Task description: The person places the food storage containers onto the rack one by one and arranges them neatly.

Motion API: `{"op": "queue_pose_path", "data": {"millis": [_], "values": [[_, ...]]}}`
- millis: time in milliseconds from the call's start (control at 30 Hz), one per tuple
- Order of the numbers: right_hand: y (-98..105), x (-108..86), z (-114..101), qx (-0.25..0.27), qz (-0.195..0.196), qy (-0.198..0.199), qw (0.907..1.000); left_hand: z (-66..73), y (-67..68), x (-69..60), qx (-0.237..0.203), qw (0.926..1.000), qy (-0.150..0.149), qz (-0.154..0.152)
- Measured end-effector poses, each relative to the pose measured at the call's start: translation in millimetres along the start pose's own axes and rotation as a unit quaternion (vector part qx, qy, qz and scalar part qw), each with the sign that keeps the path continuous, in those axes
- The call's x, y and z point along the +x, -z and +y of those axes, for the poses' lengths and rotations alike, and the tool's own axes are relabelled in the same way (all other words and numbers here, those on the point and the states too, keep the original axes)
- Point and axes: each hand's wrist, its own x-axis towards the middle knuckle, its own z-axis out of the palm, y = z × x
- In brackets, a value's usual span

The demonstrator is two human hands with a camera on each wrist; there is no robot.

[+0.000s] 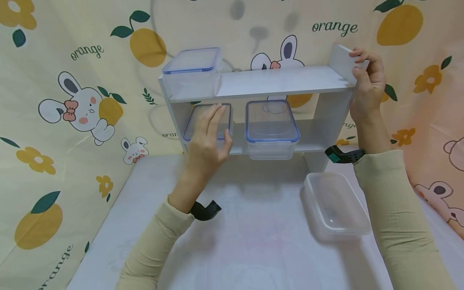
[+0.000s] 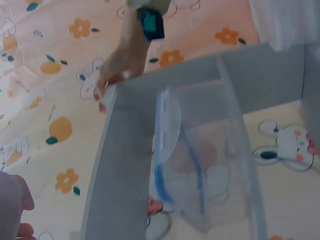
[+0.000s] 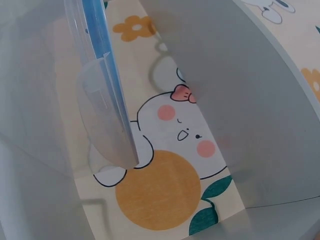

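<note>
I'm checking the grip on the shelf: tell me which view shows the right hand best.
The head view: there the right hand shows clearly, gripping the white side panel. The left wrist view shows it blurred, at the panel's edge; the right wrist view shows none of it.

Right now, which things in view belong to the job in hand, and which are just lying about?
Apparently in the job:
white shelf, gripped by the right hand
lower-left lidded box, behind the left hand

Apparently just lying about:
upper lidded box
lower-middle lidded box
clear tub on the table
patterned cloth backdrop
</note>
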Motion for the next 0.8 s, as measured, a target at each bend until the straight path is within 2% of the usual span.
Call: {"op": "queue_pose_path", "data": {"millis": [233, 300, 500, 800], "values": [[-1, 0.1, -1, -0.003, 0.004, -0.003, 1.0, 16.2, -6.7, -15.9, -0.024, 0.9986, -0.012, -0.044], [-2, 0.3, -2, 0.003, 0.01, -0.017, 0.9998, 19.5, -8.2, -20.1, -0.029, 0.9981, -0.014, -0.053], [-2, 1.2, -3, 0.007, 0.014, -0.035, 0.9992, 27.8, -11.4, -30.8, -0.046, 0.9971, -0.019, -0.058], [-2, 0.4, -2, 0.006, 0.012, -0.026, 0.9996, 40.6, -18.9, -44.3, -0.059, 0.9949, -0.038, -0.073]]}}
